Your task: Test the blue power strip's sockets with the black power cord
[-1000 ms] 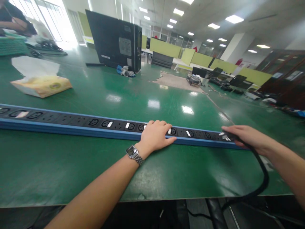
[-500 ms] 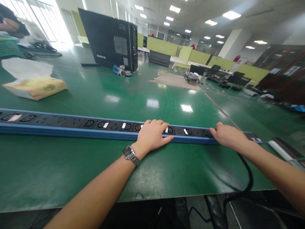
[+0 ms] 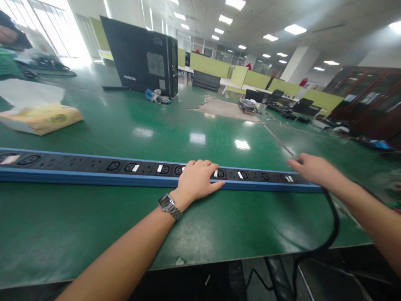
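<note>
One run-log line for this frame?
left hand: flat on power strip | right hand: at strip's cable end | black cable: hangs off green table

My left hand (image 3: 196, 180) lies over the power strip (image 3: 94, 171) and hides the sockets beneath it. The strip runs out of the left edge, so I cannot see how far it goes. My right hand (image 3: 313, 170) is blurred at the strip's right end; I cannot tell whether its fingers grip anything there. The black cable (image 3: 332, 225) drops below the green table (image 3: 94, 225) edge and its lower run is lost in the dark. A person (image 3: 11, 35) at the top left corner is cut off and blurred. The label (image 3: 156, 64) on the black computer case (image 3: 140, 54) is too small to read.
</note>
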A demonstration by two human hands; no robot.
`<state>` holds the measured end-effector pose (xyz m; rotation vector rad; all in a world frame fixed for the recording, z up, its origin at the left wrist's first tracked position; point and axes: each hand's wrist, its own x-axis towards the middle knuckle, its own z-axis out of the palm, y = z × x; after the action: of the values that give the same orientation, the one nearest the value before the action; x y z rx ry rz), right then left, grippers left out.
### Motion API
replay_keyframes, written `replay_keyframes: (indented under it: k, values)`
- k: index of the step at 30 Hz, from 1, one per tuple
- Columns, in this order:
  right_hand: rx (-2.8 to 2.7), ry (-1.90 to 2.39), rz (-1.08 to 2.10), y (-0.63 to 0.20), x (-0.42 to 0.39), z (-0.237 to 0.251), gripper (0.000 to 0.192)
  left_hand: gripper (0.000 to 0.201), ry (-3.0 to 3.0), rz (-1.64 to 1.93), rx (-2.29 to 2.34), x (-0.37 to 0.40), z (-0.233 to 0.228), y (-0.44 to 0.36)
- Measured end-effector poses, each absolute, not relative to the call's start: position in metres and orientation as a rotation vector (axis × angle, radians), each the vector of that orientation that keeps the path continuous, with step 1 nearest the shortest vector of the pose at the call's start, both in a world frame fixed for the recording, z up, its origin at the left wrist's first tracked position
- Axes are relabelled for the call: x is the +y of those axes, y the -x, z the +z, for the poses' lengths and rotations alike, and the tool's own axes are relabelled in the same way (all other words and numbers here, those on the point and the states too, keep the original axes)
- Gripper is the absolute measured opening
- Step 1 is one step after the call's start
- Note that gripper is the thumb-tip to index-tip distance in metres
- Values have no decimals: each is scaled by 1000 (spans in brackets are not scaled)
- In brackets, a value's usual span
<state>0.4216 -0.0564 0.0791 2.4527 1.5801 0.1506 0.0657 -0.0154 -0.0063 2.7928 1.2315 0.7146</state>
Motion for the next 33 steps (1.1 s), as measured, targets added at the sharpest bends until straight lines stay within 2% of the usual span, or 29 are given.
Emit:
replay_keyframes:
  k: [3,8,12,21,26,33]
  values:
    - [1488,-2478,153,-463,-62,90,51,49,-2792,710,1237,-15,-6,-66]
    - [1461,-2428,15,-501,-69,61,47,48,-2795,714,1239,-16,-5,-66]
    - [1537,-2413,8,-501,-69,43,52,48,-2800,712,1236,-16,-4,-66]
    - [1490,-2371,-27,-500,-60,42,56,49,-2812,697,1226,-16,-5,-66]
    - [1418,-2397,58,-494,-62,31,57,49,-2812,702,1227,-16,-5,-66]
    - [1307,-2475,65,-544,-61,64,55,49,-2815,712,1231,-16,-6,-66]
